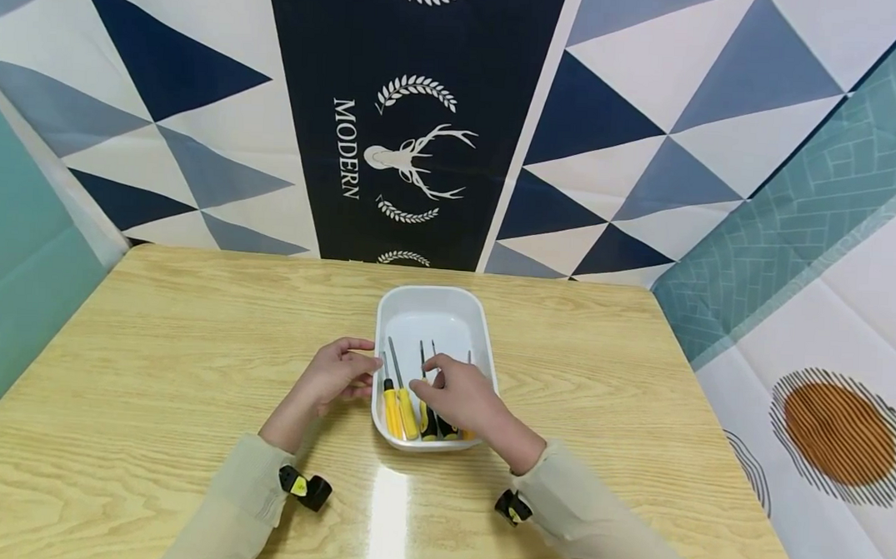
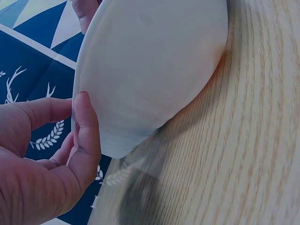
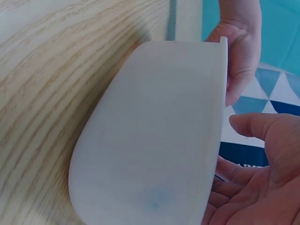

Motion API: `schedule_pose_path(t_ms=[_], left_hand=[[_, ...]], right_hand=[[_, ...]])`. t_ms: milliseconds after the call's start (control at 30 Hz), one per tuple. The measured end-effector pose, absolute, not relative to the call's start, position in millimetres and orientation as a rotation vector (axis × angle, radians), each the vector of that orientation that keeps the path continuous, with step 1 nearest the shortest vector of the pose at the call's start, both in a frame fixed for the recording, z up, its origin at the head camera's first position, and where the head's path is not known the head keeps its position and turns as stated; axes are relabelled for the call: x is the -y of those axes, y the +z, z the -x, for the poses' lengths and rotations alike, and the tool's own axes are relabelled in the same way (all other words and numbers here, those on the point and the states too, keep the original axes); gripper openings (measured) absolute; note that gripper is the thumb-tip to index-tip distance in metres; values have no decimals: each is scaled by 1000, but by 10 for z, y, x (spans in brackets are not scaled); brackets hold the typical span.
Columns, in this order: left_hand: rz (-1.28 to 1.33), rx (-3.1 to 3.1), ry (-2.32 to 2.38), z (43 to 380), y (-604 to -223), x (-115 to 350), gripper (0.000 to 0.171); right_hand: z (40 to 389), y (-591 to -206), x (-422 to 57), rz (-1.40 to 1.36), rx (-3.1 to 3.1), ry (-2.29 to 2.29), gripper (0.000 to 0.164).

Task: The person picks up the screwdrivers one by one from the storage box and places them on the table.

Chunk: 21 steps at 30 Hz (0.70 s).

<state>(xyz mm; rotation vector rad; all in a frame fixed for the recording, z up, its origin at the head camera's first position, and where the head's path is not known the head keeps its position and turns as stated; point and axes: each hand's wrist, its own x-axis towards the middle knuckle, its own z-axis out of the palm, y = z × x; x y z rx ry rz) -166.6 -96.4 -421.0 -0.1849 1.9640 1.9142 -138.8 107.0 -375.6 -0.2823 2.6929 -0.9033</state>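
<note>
Our left hand pinches a white rectangular plastic tray — our right hand, grip apart, hangs over yellow-handled screwdrivers.

**Occlusions and crops, three views**

Head: right hand hides parts of the slim metal screwdrivers with black-and-yellow handles. Beige fabric sleeves cut by bottom edge.

Wrists: wall of white rounded-rectangular plastic tray conceals contents; tray itself cropped. Left hand cropped at left edge. Bluish patch: blurred, unidentifiable.
</note>
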Motion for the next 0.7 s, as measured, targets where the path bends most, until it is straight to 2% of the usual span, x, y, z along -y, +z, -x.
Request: schedule_pose_path(t_ms=[700], left_hand=[[176, -1949, 1931, 1661, -4212, 967, 43]], right_hand=[[1378, -3836, -1045, 178, -2631, -910, 46]])
